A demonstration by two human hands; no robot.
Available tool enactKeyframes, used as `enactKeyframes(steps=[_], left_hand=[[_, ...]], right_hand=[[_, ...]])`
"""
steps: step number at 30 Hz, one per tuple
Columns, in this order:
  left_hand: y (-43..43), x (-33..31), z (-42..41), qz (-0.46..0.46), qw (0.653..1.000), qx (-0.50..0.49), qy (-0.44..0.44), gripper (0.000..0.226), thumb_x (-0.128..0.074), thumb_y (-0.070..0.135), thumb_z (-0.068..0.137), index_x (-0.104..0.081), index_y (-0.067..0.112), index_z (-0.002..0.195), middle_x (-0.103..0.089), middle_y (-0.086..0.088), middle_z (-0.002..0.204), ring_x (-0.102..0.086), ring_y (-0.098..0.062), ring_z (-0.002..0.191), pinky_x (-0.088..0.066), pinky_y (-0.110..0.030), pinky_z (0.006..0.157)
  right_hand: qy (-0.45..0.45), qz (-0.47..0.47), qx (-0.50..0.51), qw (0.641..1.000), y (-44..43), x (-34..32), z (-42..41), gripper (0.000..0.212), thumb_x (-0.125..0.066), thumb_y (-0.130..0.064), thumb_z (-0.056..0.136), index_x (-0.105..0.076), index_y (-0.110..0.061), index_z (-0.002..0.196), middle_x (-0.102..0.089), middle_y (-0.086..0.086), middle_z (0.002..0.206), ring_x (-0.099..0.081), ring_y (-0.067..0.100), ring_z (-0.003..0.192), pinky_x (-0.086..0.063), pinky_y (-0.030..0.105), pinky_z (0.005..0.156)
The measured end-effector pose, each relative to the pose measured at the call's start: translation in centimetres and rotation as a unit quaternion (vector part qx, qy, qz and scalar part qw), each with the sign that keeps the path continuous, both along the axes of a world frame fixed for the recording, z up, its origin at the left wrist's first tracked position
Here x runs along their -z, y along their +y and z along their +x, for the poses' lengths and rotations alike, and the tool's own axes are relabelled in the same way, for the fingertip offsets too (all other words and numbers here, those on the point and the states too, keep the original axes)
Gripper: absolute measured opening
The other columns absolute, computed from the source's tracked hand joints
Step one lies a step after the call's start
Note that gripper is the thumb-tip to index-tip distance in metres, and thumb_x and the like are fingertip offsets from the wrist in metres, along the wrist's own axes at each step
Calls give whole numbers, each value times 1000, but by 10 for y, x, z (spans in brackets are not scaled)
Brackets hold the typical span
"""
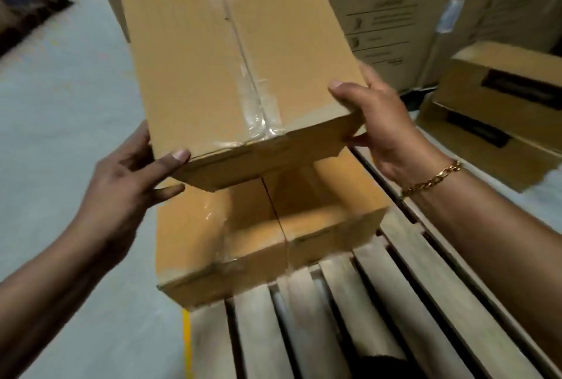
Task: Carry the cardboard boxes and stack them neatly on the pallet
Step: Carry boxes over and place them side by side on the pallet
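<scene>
A long brown cardboard box [225, 53], sealed with clear tape, hangs in the air in front of me. My left hand [121, 178] grips its near left corner, thumb on top and fingers below. On the near right corner my right hand [383, 126] grips the same way, a gold bracelet on that wrist. Below the held box lies another taped cardboard box [231, 241] on the slatted wooden pallet [380, 302], at the pallet's left side. The two boxes are apart, the upper one tilted with its near end above the lower box's top.
Two flat cardboard boxes [498, 108] with dark labels are stacked on the floor to the right. Tall printed cartons [395, 13] stand behind them. Grey concrete floor [60, 99] stretches left of the pallet. A yellow line [187, 345] runs along the pallet's left edge.
</scene>
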State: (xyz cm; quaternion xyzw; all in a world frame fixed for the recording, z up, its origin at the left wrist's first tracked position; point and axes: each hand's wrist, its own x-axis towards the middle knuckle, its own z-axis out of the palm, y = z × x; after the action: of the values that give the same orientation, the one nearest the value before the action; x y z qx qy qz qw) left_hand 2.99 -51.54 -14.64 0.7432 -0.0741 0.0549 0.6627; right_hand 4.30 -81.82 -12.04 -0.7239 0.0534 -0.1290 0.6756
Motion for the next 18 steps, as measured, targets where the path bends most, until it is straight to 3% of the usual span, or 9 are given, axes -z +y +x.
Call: enactKeyframes(steps=[2, 6, 8, 13, 18], left_hand=[[-59, 9, 6, -16, 998, 65, 18, 47, -66, 21, 96, -60, 43, 137, -71, 14, 127, -66, -15, 120, -53, -50, 100], [-162, 38, 15, -39, 990, 122, 54, 62, -70, 23, 95, -48, 31, 152, -58, 7, 148, -55, -13, 135, -51, -49, 105], [-210, 48, 13, -61, 984, 152, 67, 63, -69, 19, 97, -45, 28, 155, -57, 7, 149, -54, -13, 135, -48, -47, 109], [-305, 94, 4, -66, 973, 203, 92, 76, -77, 29, 90, -42, 27, 157, -49, 7, 156, -47, -16, 143, -36, -52, 121], [-356, 135, -21, -75, 955, 240, 161, 93, -79, 42, 78, -35, 28, 159, -47, 7, 158, -46, -19, 143, -38, -54, 119]], right_hand=[[12, -8, 62, 998, -53, 2, -11, 47, -62, -25, 98, -54, -38, 142, -74, -23, 99, -69, -7, 79, -59, 33, 71], [24, -24, 166, 986, -153, 15, -40, 33, -65, -29, 94, -64, -42, 124, -71, -16, 115, -65, 9, 108, -53, 57, 93], [30, -31, 196, 980, -196, 23, -56, 38, -65, -32, 92, -62, -39, 130, -68, -13, 123, -62, 14, 116, -51, 66, 94], [56, -40, 257, 964, -278, 43, -97, 43, -66, -37, 87, -62, -42, 130, -64, -10, 129, -54, 24, 123, -51, 65, 91], [84, -26, 295, 952, -322, 75, -128, 49, -69, -41, 80, -63, -42, 129, -61, -6, 133, -51, 29, 126, -51, 65, 90]])
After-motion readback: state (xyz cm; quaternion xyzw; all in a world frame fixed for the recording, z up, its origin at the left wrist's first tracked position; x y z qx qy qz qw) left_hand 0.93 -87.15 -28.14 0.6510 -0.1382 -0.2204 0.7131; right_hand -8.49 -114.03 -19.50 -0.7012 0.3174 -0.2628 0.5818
